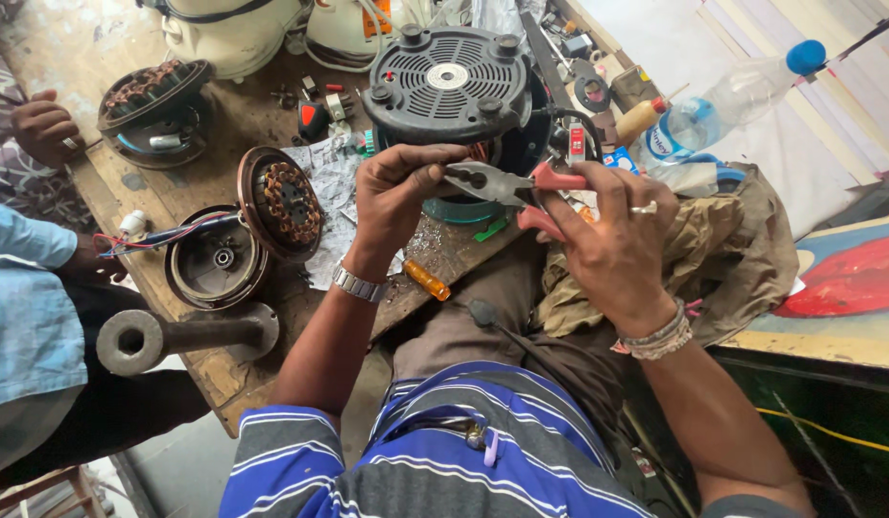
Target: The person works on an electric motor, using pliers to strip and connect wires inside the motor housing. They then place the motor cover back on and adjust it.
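Pliers at work above a cluttered repair bench (224, 369).
Right hand (612, 235) grips red-handled pliers (507, 187); left hand (396, 187) pinches at their nose, steadying something too small to see.

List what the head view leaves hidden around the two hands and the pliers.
- Pliers tip: covered by left hand fingers.
- Whatever the tip grips: too small, hidden.
- Pliers handles: partly wrapped by right hand.
- Fan motor lower part: behind both hands.
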